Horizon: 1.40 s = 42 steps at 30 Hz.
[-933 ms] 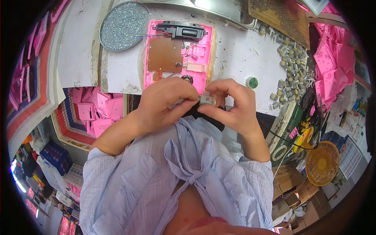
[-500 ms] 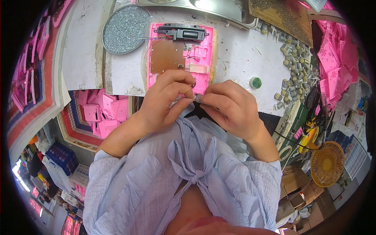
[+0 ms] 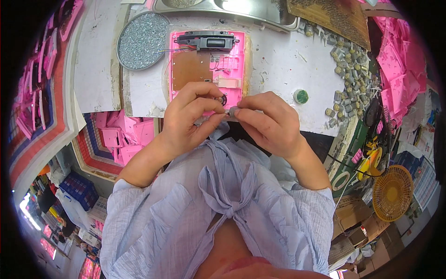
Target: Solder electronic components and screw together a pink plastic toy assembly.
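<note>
Two hands meet over a small motor at the near edge of a pink case.
The right hand (image 3: 273, 122) pinches the grey motor (image 3: 233, 111) between thumb and fingers; the left hand (image 3: 189, 112) is narrowed beside it, its grip unclear. The case (image 3: 233, 94) lies just beyond, holding a brown board (image 3: 190, 69).

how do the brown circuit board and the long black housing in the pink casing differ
The brown circuit board is flat and broad; the long black housing is narrow and raised. The left hand hides part of the board's near edge, while the black housing is unobscured. Both sit in the pink casing.
</note>
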Available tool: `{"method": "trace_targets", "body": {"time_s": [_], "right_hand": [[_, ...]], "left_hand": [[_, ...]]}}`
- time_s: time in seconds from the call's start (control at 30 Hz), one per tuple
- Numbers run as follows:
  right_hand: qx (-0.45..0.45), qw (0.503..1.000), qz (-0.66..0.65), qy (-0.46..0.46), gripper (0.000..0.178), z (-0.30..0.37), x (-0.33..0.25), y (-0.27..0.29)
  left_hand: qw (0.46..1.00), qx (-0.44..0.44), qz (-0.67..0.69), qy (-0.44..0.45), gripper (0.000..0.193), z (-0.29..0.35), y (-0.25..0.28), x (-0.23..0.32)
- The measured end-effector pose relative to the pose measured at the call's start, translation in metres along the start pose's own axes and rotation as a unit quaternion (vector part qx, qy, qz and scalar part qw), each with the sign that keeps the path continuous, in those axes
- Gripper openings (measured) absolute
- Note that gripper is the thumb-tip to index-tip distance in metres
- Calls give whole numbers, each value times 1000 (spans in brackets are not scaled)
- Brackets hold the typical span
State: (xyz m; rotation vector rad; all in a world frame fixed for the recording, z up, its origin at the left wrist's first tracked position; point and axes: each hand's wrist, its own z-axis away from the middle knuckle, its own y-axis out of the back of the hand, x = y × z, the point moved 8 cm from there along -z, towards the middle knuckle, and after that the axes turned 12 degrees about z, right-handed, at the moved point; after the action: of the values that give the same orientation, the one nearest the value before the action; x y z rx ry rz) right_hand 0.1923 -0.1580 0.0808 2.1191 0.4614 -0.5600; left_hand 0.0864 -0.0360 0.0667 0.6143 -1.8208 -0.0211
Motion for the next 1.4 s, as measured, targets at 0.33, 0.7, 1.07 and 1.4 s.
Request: {"method": "trace_targets", "body": {"time_s": [0.33,0.7,1.07,1.4], "right_hand": [[8,999,18,45,27,4,-2,2],[13,999,-1,46,30,6,2,4],[2,998,10,65,37,9,-1,5],[3,997,9,79,37,10,-2,6]], "left_hand": [[999,-40,-4,-4,28,0,-9,-1],[1000,3,-18,1,29,-5,-3,3],[1000,-3,-11,-14,29,-3,-7,7],[1000,-25,11,15,24,-5,-8,1]]}}
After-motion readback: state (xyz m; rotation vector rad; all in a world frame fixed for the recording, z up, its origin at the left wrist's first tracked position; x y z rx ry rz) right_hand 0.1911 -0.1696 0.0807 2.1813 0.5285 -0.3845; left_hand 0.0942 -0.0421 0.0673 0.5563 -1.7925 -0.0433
